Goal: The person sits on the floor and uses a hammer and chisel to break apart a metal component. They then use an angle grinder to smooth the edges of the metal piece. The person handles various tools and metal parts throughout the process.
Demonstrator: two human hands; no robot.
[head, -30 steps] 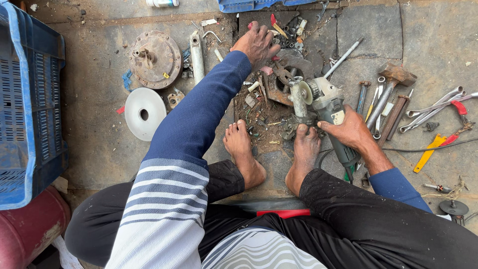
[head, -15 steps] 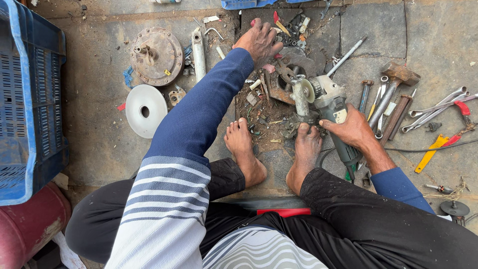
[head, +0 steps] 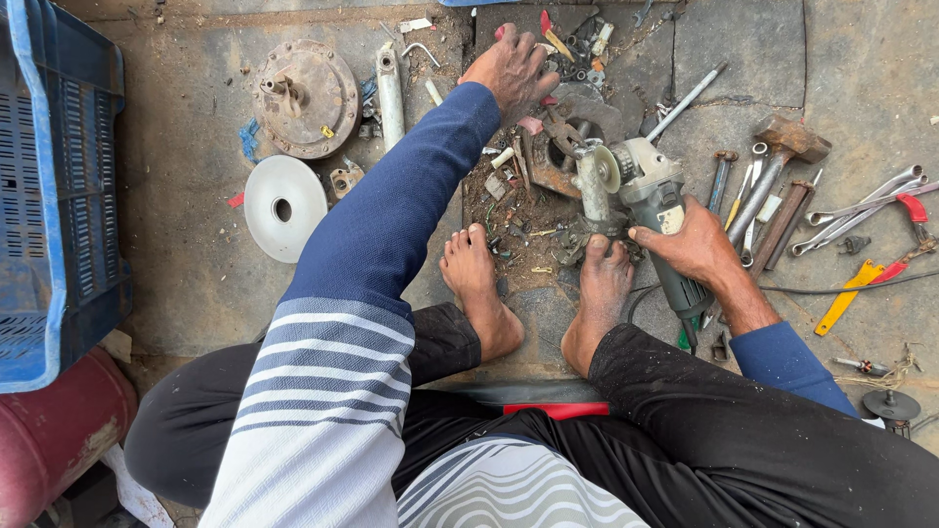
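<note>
Sitting on the ground with both bare feet forward, the person wraps the right hand (head: 690,244) closed around the body of a grinder (head: 650,200), which lies on the floor just ahead of the right foot (head: 599,293); the low, braced posture looks meant to keep the tool steady beside the foot. The left hand (head: 511,68) stretches far out over a scrap pile (head: 548,147), palm down with fingers curled; whether it grips anything I cannot tell. Wrenches (head: 861,210), a hammer (head: 782,147) and yellow pliers (head: 849,293) lie fanned out to the right within reach, while a rusty hub (head: 305,98), a white disc (head: 284,205) and a blue crate (head: 54,196) sit to the left. Compared with a second ago, little differs: the left hand has edged slightly farther out, and the right keeps its hold.
</note>
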